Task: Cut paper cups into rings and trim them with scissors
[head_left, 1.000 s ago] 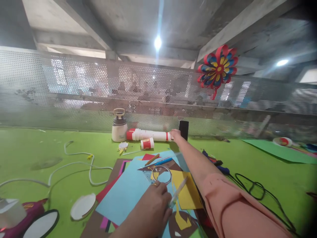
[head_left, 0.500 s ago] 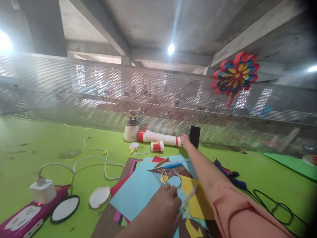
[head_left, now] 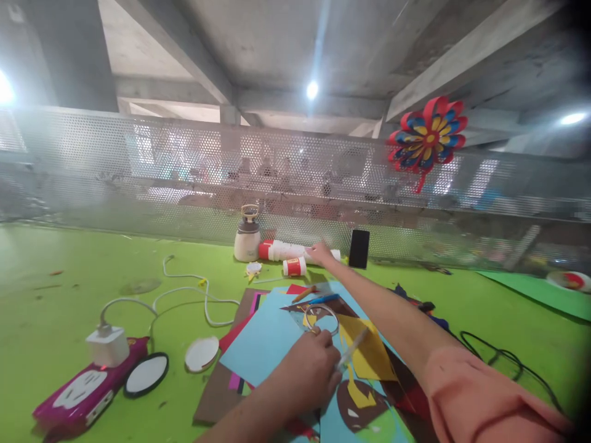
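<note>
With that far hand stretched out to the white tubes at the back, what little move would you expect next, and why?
Probably closing the fingers around the long white tube. The right hand lies on top of it with no visible grip yet, while the left hand pins the blue paper, a pen between its fingers.

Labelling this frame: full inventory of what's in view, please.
glue tube: 1, white with red cap, lying by the mesh wall
small glue stick: 1, red and white, in front of the tube
bottle: 1, cream, left of the tube
phone: 1, black, leaning on the mesh
paper sheets: stack, blue on top, centre
ring: 1, clear, on the paper
charger: 1, white, on the magenta case
paper flower: 1, red-blue-yellow, on the mesh
left hand: holds a pen
right hand: on the glue tube
</note>
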Demonstrator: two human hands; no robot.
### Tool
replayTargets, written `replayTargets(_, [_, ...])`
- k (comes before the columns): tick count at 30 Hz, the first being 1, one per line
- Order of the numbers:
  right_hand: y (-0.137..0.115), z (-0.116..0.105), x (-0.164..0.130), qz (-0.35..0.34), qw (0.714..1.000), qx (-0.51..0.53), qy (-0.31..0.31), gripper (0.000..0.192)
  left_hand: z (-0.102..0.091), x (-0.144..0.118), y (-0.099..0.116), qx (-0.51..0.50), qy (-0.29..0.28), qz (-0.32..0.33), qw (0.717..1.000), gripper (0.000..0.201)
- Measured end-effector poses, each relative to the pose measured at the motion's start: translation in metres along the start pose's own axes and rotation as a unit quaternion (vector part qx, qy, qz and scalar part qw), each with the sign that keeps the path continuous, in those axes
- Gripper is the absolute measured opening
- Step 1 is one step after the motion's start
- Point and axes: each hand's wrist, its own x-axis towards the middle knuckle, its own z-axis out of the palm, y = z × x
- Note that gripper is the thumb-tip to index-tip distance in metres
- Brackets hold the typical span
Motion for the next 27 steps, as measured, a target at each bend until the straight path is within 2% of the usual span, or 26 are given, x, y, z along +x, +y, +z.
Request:
replayTargets(4, [-0.018,0.032,-0.029,0.002,0.998,0.061,-0.028,0.033,-0.002,-0.001,-0.001,-0.028,0.017,-0.01,0.999,0.016])
replayTargets(7, [-0.026,0.031,-0.042,0.004,0.994,0.105,-0.025,0.034,-0.003,-0.001,-0.002,-0.067,0.049,-0.021,0.996,0.023])
replayTargets(10, [-0.032,0.005,-0.047,-0.013,0.99,0.14,-0.012,0.034,-0.003,-0.001,-0.003,-0.123,0.099,-0.052,0.986,0.036])
replayTargets(13, [-0.033,-0.034,-0.06,-0.048,0.986,0.163,-0.001,0.035,-0.002,0.0,-0.005,-0.204,0.147,-0.084,0.964,0.046])
replayTargets(16, [-0.027,-0.073,-0.093,-0.1,0.978,0.182,0.007,0.035,-0.001,0.0,-0.007,-0.289,0.203,-0.114,0.929,0.049])
replayTargets(19, [-0.012,-0.103,-0.14,-0.154,0.967,0.203,0.007,0.035,-0.002,0.003,-0.009,-0.359,0.279,-0.155,0.877,0.048])
replayTargets(23, [0.012,-0.122,-0.202,-0.199,0.95,0.239,-0.012,0.035,-0.007,0.009,-0.006,-0.431,0.32,-0.166,0.827,0.04])
replayTargets(27, [0.03,-0.127,-0.235,-0.224,0.933,0.279,-0.038,0.032,-0.007,0.012,0.005,-0.486,0.32,-0.165,0.796,0.044])
